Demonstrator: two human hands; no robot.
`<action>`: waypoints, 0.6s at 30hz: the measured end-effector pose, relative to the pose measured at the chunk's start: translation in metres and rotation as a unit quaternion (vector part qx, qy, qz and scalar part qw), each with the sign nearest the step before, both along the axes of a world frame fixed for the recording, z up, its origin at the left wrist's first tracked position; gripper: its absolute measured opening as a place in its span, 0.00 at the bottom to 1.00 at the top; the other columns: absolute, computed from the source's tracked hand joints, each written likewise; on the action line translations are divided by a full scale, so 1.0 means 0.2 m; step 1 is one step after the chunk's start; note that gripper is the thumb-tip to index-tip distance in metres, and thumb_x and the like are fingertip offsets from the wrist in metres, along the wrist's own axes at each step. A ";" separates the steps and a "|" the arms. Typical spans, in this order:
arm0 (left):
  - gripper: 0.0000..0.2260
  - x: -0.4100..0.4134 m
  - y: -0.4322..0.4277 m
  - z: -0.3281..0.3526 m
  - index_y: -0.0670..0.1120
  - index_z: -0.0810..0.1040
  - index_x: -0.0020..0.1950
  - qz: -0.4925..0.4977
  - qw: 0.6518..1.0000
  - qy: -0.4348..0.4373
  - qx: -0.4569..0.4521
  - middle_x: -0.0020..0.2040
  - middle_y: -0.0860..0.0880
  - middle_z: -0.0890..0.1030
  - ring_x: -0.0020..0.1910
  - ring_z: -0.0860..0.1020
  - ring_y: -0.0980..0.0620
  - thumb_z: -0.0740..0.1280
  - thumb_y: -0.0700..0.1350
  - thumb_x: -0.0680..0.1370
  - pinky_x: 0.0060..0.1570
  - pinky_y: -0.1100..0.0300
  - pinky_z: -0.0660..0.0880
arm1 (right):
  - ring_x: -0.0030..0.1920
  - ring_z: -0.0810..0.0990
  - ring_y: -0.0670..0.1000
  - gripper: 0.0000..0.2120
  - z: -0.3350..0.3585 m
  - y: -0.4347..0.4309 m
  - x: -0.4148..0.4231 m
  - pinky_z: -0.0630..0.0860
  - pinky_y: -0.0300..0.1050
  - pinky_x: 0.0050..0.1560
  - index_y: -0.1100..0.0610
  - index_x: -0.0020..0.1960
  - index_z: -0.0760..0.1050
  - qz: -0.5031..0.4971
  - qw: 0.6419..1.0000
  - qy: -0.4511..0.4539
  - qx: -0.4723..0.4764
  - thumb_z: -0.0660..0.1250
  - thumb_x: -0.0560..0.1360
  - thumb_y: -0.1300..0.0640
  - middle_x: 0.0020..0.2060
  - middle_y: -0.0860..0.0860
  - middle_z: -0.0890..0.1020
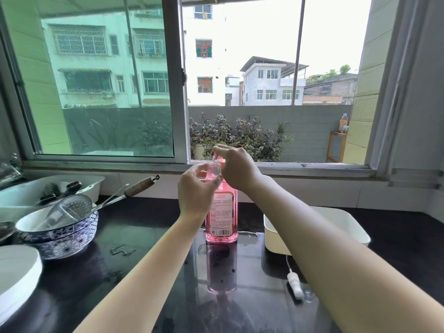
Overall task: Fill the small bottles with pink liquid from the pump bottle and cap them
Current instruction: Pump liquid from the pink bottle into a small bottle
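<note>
Lying nearest the front edge of the dark counter (pixel 144 272), a white spray cap (pixel 295 284) with its thin tube rests loose beside a small clear cover, just in front of the white tray (pixel 348 227) on the right. Farther back, about mid-counter, the pump bottle (pixel 222 212) stands upright in a smear of wet, its pink liquid reaching high up the body. The left hand (pixel 195 192) is curled around a small clear bottle (pixel 213 170), thumb and fingers closed on its sides, holding it upright just left of the pump bottle's neck with its mouth raised toward the spout. The right hand (pixel 236 167) sits on top of the pump head, fingers bent over it, wrist slightly above. The coming press seems to turn on the spout pointing left, straight over the little bottle's opening, and that alignment cannot be confirmed: the right hand hides the pump head and the spout tip blurs against the plants beyond the window. Any pink inside the small bottle is too faint to judge. Bowls and utensils crowd the left edge.
</note>
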State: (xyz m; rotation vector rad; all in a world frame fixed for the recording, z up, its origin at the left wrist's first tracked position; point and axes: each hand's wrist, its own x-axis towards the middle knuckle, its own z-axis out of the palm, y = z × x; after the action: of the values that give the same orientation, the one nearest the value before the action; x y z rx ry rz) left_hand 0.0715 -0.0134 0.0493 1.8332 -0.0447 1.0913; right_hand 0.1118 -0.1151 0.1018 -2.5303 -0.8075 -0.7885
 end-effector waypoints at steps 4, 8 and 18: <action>0.18 0.00 -0.01 -0.02 0.42 0.79 0.55 -0.007 1.000 0.009 -0.003 0.50 0.46 0.83 0.46 0.81 0.51 0.75 0.46 0.67 0.49 0.56 0.78 | 0.65 0.75 0.53 0.25 -0.02 -0.01 0.00 0.72 0.43 0.62 0.58 0.71 0.67 -0.003 1.000 -0.003 -0.003 0.61 0.75 0.68 0.69 0.54 0.72; 0.15 -0.01 -0.01 -0.02 0.43 0.80 0.52 -0.007 1.000 0.010 -0.007 0.47 0.48 0.84 0.44 0.81 0.51 0.74 0.46 0.68 0.42 0.62 0.77 | 0.63 0.76 0.53 0.24 -0.02 0.00 -0.02 0.73 0.41 0.59 0.59 0.71 0.66 -0.005 1.000 -0.004 -0.030 0.61 0.76 0.66 0.67 0.55 0.75; 0.17 0.02 -0.02 0.00 0.41 0.78 0.53 -0.003 0.999 0.017 -0.035 0.45 0.48 0.81 0.41 0.78 0.53 0.75 0.45 0.67 0.43 0.65 0.73 | 0.76 0.54 0.53 0.32 0.02 -0.01 0.03 0.56 0.49 0.75 0.59 0.76 0.53 0.020 0.997 0.065 -0.040 0.59 0.74 0.69 0.76 0.53 0.56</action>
State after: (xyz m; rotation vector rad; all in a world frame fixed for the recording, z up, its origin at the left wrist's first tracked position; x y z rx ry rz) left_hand 0.0753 -0.0176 0.0487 1.7881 0.0078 1.0445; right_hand 0.1175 -0.1170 0.1055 -2.5965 -0.8583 -0.5817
